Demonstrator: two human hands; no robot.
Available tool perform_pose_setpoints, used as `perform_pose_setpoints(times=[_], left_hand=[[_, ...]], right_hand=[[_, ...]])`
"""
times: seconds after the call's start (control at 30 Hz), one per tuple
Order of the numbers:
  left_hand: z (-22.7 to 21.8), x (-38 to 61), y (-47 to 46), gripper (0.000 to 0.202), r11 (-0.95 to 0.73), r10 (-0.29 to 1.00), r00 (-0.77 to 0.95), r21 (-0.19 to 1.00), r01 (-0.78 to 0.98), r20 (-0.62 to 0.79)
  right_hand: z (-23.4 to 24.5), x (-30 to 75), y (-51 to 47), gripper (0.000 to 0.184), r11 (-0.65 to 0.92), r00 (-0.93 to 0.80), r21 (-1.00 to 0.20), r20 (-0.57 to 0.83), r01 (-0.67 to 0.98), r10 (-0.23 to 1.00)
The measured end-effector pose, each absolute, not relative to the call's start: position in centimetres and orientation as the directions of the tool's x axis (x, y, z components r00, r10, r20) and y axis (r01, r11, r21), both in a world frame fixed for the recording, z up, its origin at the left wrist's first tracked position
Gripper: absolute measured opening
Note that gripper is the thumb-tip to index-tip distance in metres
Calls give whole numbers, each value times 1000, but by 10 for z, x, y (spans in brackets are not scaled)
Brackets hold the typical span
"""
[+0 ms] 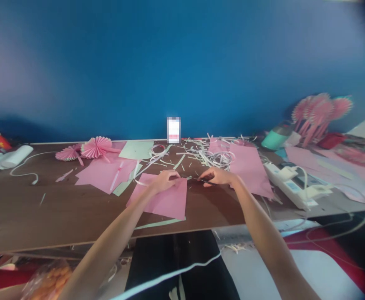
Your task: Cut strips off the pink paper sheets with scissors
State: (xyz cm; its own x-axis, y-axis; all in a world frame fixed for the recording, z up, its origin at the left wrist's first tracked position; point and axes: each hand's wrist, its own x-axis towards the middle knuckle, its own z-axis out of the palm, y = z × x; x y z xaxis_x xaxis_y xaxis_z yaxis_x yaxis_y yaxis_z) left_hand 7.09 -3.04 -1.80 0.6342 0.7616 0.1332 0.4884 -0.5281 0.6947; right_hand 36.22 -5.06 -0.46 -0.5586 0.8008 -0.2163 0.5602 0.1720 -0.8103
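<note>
Two bare hands work near the centre of the frame, over a pink sheet (pixel 165 205) lying just left of centre on the table (pixel 209 208). The right hand (pixel 217 176) is closed around a dark tool, seemingly scissors (pixel 207 181), whose long axis runs roughly across the frame, tip leftward at the sheet's upper right corner. The left hand (pixel 166 181) is nearer the sheet, lying over its upper edge, fingers curled; whether they pinch the paper, I cannot tell. The sheet's right edge runs almost straight up and down the frame, with bare wood to its right as far as the right forearm. White scraps (pixel 218 158) crowd the space above the hands; below, a pale strip (pixel 160 223) separates the sheet from the table's front edge.
</note>
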Motion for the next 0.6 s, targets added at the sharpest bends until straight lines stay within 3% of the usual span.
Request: perform_pose_setpoints(times=[0.23, 0.6], left_hand=[[-19, 69, -29, 32, -521, 756, 640, 717, 463, 136], [-17, 71, -32, 32, -515, 764, 631, 721, 464, 139]], right_hand=[[-8, 366, -48, 50, 229, -542, -742, -208, 630, 814], [0, 360, -54, 49, 205, -550, -754, -238, 624, 800]])
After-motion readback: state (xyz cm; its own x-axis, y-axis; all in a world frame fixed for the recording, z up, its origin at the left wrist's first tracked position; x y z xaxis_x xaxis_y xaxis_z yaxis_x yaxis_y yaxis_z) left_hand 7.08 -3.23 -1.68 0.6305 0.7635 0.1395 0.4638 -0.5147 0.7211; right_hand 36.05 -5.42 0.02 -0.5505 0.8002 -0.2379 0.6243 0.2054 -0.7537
